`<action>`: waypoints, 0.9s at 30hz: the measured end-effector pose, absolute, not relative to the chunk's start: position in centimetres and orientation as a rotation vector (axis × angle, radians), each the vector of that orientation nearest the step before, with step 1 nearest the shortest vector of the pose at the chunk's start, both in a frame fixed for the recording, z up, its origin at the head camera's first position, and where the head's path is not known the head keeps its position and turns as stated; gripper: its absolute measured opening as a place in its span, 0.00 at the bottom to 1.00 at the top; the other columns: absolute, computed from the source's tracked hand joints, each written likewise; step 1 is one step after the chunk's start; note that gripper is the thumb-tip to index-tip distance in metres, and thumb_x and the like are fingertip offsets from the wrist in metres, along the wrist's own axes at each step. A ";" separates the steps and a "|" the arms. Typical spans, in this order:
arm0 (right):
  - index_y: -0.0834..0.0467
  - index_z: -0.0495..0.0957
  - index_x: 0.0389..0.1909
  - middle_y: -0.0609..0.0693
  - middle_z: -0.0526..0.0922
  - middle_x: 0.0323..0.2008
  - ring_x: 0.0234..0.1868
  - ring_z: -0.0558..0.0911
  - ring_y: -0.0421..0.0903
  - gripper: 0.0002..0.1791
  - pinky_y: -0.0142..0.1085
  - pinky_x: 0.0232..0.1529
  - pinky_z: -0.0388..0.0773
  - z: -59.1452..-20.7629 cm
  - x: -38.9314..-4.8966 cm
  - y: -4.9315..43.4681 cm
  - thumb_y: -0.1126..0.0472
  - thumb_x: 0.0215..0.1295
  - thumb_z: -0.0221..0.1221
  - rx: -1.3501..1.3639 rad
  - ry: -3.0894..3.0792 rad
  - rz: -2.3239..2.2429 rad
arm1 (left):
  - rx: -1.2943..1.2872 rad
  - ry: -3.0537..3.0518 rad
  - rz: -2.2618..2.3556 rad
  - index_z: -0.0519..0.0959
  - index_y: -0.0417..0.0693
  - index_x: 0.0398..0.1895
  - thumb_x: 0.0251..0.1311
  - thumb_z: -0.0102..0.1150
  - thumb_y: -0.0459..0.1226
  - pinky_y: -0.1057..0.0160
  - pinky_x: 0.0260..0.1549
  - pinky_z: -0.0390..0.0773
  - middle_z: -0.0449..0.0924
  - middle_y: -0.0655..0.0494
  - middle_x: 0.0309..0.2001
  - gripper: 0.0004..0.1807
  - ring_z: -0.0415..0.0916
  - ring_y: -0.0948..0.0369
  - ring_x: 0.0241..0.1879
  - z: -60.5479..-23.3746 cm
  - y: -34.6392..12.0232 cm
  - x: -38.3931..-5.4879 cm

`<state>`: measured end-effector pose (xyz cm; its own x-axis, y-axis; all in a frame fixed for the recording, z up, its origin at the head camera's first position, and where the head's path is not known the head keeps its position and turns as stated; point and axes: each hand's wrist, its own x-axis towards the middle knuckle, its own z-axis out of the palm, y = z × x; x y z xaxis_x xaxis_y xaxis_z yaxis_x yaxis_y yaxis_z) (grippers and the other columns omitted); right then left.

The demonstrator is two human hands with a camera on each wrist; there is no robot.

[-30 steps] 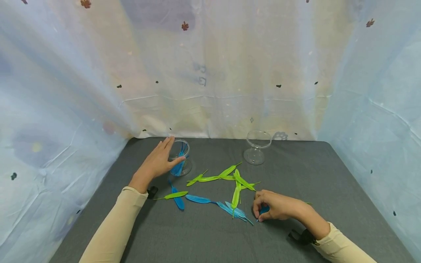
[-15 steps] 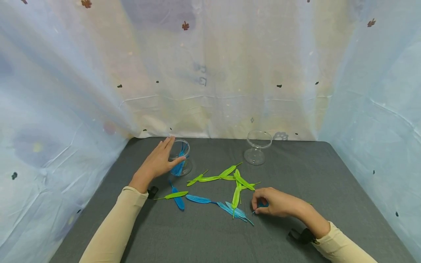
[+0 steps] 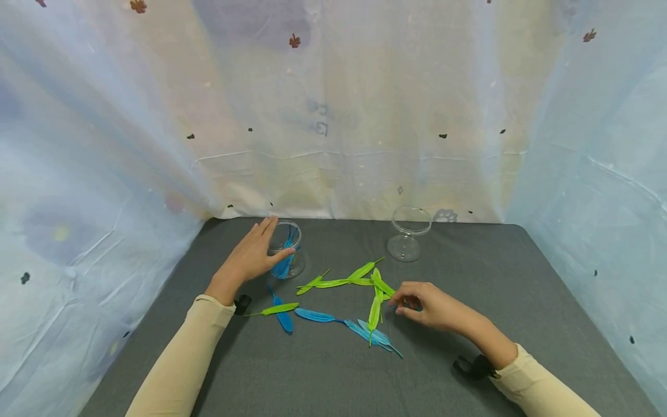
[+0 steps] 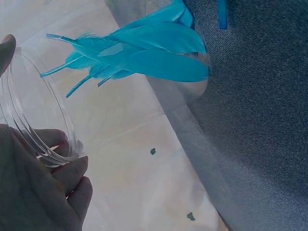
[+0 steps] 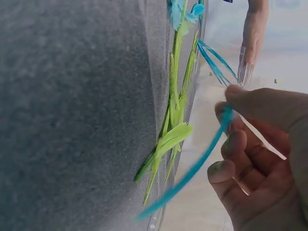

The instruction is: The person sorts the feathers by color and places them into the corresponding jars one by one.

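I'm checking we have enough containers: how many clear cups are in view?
2. The first cup, with blue feathers inside, is at the left hand; the second cup stands apart, to its right. No other shows.

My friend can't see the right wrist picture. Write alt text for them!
A right hand pinches a blue feather near one end. Beyond it, green feathers lie on a gray tabletop, and the left hand holds a clear cup.
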<state>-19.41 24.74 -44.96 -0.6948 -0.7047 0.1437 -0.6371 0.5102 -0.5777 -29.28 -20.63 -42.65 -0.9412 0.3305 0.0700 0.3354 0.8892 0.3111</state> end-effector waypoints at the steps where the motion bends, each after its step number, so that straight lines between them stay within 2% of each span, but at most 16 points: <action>1: 0.55 0.87 0.52 0.40 0.82 0.38 0.31 0.72 0.34 0.09 0.29 0.31 0.75 -44.9 -19.5 24.7 0.64 0.75 0.68 -1.186 2.640 -0.942 | -0.537 -3.038 -0.506 0.38 0.45 0.90 0.72 0.48 0.74 0.36 0.83 0.46 0.38 0.41 0.88 0.61 0.36 0.39 0.86 -42.6 -20.7 -29.3; 4: 0.55 0.87 0.49 0.37 0.81 0.38 0.31 0.73 0.33 0.07 0.29 0.32 0.76 -44.9 -19.8 24.4 0.65 0.75 0.68 -1.201 2.656 -0.961 | -0.535 -3.038 -0.512 0.38 0.46 0.90 0.71 0.48 0.75 0.36 0.83 0.45 0.37 0.42 0.88 0.62 0.36 0.39 0.86 -42.6 -20.7 -29.3; 10: 0.54 0.85 0.47 0.41 0.83 0.37 0.31 0.74 0.35 0.06 0.30 0.31 0.77 -44.5 -20.1 24.0 0.66 0.74 0.67 -1.215 2.681 -1.024 | -0.520 -3.057 -0.519 0.36 0.48 0.90 0.70 0.45 0.77 0.35 0.83 0.45 0.35 0.44 0.89 0.63 0.34 0.38 0.86 -42.5 -20.7 -29.2; 15: 0.47 0.84 0.45 0.39 0.82 0.36 0.31 0.73 0.34 0.11 0.31 0.30 0.75 -43.7 -20.3 23.7 0.68 0.73 0.68 -1.250 2.700 -1.078 | -0.516 -3.056 -0.521 0.36 0.48 0.90 0.70 0.45 0.76 0.36 0.83 0.45 0.36 0.44 0.89 0.62 0.34 0.39 0.86 -42.4 -20.6 -29.0; 20: 0.45 0.83 0.45 0.36 0.78 0.38 0.30 0.73 0.39 0.11 0.33 0.29 0.75 -43.1 -20.8 23.2 0.67 0.74 0.68 -1.283 2.711 -1.160 | -0.520 -3.048 -0.521 0.37 0.47 0.90 0.70 0.46 0.76 0.36 0.83 0.46 0.37 0.43 0.88 0.62 0.35 0.39 0.86 -42.4 -20.5 -29.1; 24: 0.44 0.83 0.46 0.37 0.77 0.37 0.29 0.73 0.42 0.11 0.37 0.28 0.75 -42.8 -21.4 22.7 0.65 0.75 0.68 -1.301 2.728 -1.206 | -0.517 -3.050 -0.517 0.38 0.46 0.90 0.71 0.47 0.75 0.35 0.83 0.46 0.37 0.43 0.88 0.62 0.35 0.38 0.86 -42.4 -20.5 -29.1; 27: 0.45 0.84 0.47 0.38 0.77 0.37 0.30 0.73 0.40 0.10 0.41 0.28 0.75 -42.6 -22.0 22.2 0.65 0.75 0.67 -1.300 2.724 -1.253 | -0.517 -3.054 -0.513 0.37 0.47 0.90 0.71 0.47 0.75 0.36 0.83 0.45 0.36 0.43 0.88 0.62 0.35 0.39 0.86 -42.5 -20.5 -29.1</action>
